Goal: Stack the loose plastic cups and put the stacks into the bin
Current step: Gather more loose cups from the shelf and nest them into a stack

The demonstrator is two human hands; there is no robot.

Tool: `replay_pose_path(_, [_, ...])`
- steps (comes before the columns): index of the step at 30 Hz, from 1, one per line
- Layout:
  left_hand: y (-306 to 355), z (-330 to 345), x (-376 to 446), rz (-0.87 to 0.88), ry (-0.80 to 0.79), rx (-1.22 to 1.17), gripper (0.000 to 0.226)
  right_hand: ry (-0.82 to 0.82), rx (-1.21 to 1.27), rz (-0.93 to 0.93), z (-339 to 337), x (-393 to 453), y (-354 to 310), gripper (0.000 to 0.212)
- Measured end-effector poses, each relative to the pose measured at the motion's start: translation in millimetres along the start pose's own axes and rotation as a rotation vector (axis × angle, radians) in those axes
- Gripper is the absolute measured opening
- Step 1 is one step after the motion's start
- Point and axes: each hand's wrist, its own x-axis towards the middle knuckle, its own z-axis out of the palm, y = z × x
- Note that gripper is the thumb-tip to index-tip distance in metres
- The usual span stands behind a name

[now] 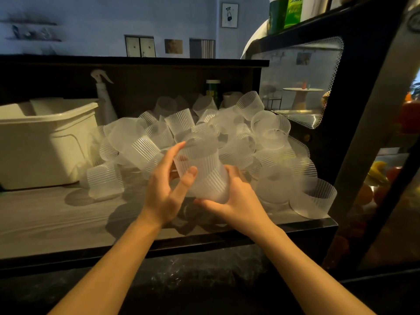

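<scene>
A person's two bare forearms reach forward from the bottom of the view over a pale counter (45,219) with a dark front edge. The right hand (236,201) cups the lower end of a short stack (200,169) of frosted, ribbed plastic cups, its fingers and thumb curled round the base so the stack is held just above the counter, tilted with its open end away from the person. The left hand (163,189) is beside the stack on its left: the fingers are mostly straight and spread, the thumb lies against the stack's ribbed side and the forefinger reaches up toward its upper rim, so this hand touches the stack rather than gripping it. Behind and to the right of the hands lies a large heap of loose cups (250,137) of the same kind, tumbled at all angles, some upright, some on their sides, covering the counter's right half up to its edge. To the left of the heap, at the back of the counter, stands a cream plastic bin (45,142), well apart from the held stack; its inside is hidden from this angle. A white spray bottle (103,98) stands just behind the bin, and a dark bottle (212,89) with a white cap stands behind the heap. On the right is a glass-fronted display case (300,87).
</scene>
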Motion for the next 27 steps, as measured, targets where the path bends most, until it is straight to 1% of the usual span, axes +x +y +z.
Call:
replay_pose_path(3, [-0.6,0.6,0.5,0.041,-0.081,0.144,0.062,0.015,0.106,0.029,-1.6,6.7,3.3,0.067])
replay_pose_path(6, [-1.3,5.5,-0.6,0.046,-0.133,0.198,0.072,0.03,0.235,0.075,-3.2,12.5,3.4,0.07])
replay_pose_path(8, [-4.8,5.5,-0.5,0.059,-0.109,0.186,0.077,0.014,0.29,0.109,-0.9,14.0,4.7,0.069])
replay_pose_path(10, [-7.8,5.6,-2.1,0.053,-0.057,0.186,0.077,0.007,0.334,0.16,3.0,12.9,8.0,0.065])
replay_pose_path(13, [-8.6,6.8,-5.0,0.006,0.013,0.203,0.078,0.029,0.411,0.223,4.6,10.5,11.8,0.064])
replay_pose_path(15, [-7.3,7.1,-6.1,-0.024,0.037,0.214,0.075,0.021,0.43,0.263,4.0,10.0,12.6,0.072])
replay_pose_path(17, [-6.4,6.9,-5.3,-0.045,0.05,0.235,0.065,0.01,0.431,0.29,4.7,9.7,12.4,0.079])
replay_pose_path(20, [-6.9,8.6,-4.8,-0.047,0.053,0.305,0.053,0.072,0.464,0.311,2.0,8.9,9.5,0.074])
replay_pose_path(21, [-8.1,8.9,-3.6,-0.045,0.052,0.338,0.053,0.105,0.471,0.316,0.9,8.8,9.1,0.069])
replay_pose_path(23, [-9.6,7.1,3.7,-0.01,0.065,0.441,0.062,0.173,0.483,0.316,-0.1,7.4,7.5,0.059])
replay_pose_path(25, [-11.5,3.4,22.9,0.082,0.052,0.624,0.074,0.224,0.504,0.31,-0.6,8.0,5.0,0.053])
replay_pose_path(27, [-12.4,3.0,51.3,0.191,-0.057,0.854,0.086,0.239,0.516,0.317,-0.3,9.0,4.4,0.052])
